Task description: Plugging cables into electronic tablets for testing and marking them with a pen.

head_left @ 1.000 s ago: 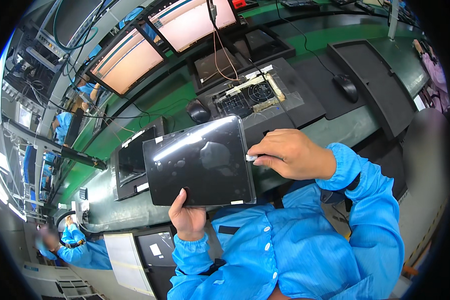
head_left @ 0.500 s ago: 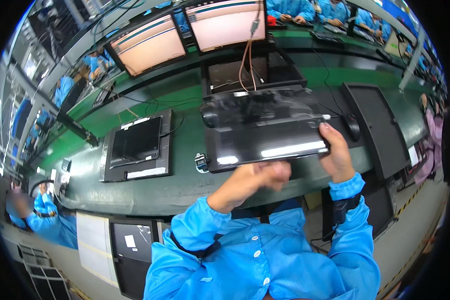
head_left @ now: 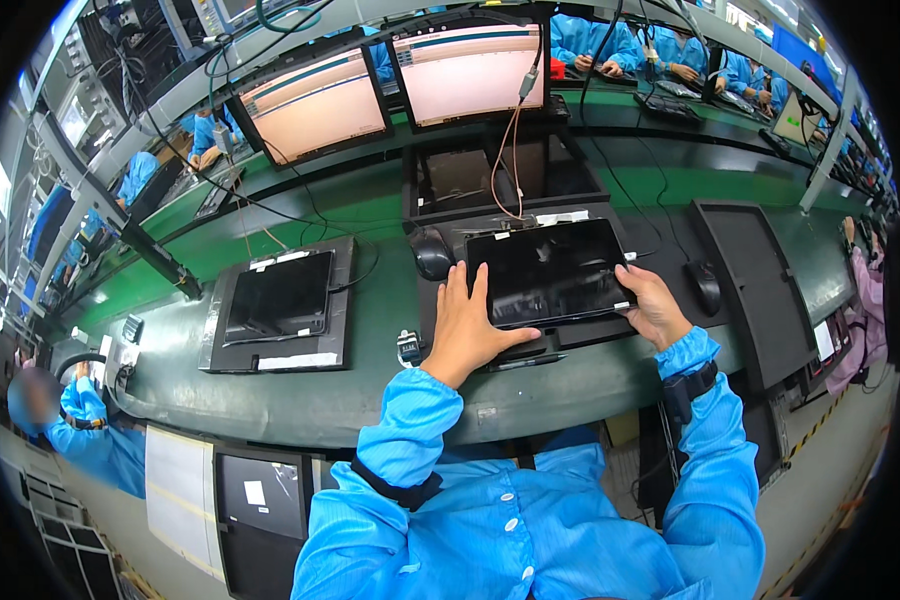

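Observation:
A flat black display panel (head_left: 550, 272) with small white tabs along its edges lies over a dark fixture on the bench before me. My right hand (head_left: 655, 305) grips its right edge, thumb on top near a white cable connector (head_left: 630, 257). At the panel's left end is my left hand (head_left: 468, 325), its fingers spread and its thumb stretched along the front edge. A dark pen-like tool (head_left: 528, 362) lies just in front of the panel. A black mouse (head_left: 431, 253) sits beyond my left fingertips, and a small counter-like device (head_left: 408, 347) is beside my left wrist.
A second black panel (head_left: 280, 297) rests on a dark pad to the left. An empty dark tray (head_left: 760, 290) and another mouse (head_left: 703, 287) are at the right. Two lit monitors (head_left: 315, 95) stand behind, with cables hanging down. Co-workers in blue sit across the bench.
The panel has gone from tilted up and shiny to lying flatter on the fixture. My left hand has moved from below its front edge to its left end, fingers spreading.

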### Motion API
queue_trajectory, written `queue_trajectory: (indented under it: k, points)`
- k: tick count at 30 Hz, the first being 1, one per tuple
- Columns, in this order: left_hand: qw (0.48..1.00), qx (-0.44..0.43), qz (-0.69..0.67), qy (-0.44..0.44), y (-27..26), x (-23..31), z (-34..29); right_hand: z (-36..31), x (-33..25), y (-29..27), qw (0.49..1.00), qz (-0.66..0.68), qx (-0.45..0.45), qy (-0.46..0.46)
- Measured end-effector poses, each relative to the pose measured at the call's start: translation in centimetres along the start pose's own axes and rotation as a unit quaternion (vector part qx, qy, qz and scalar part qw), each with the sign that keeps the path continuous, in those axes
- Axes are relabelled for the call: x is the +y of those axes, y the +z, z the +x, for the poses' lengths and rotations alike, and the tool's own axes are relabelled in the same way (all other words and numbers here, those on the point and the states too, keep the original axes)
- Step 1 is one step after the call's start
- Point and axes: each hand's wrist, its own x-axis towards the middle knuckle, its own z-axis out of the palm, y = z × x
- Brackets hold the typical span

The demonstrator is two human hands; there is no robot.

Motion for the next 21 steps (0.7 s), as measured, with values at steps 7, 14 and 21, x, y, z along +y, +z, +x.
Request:
queue_trajectory:
  k: [7,14,21]
  points:
    - [0.995,0.066,0.048,0.049,0.9,-0.9,0.4,-4.3,-2.0,0.5,0.762,-0.609,0.067,-0.211]
    - [0.992,0.105,0.032,0.065,1.7,-1.5,0.6,-4.4,0.2,0.9,0.685,-0.65,0.1,-0.315]
    - [0.989,0.113,0.044,0.085,1.7,-1.5,0.7,-6.5,0.4,-1.9,0.624,-0.642,0.183,-0.408]
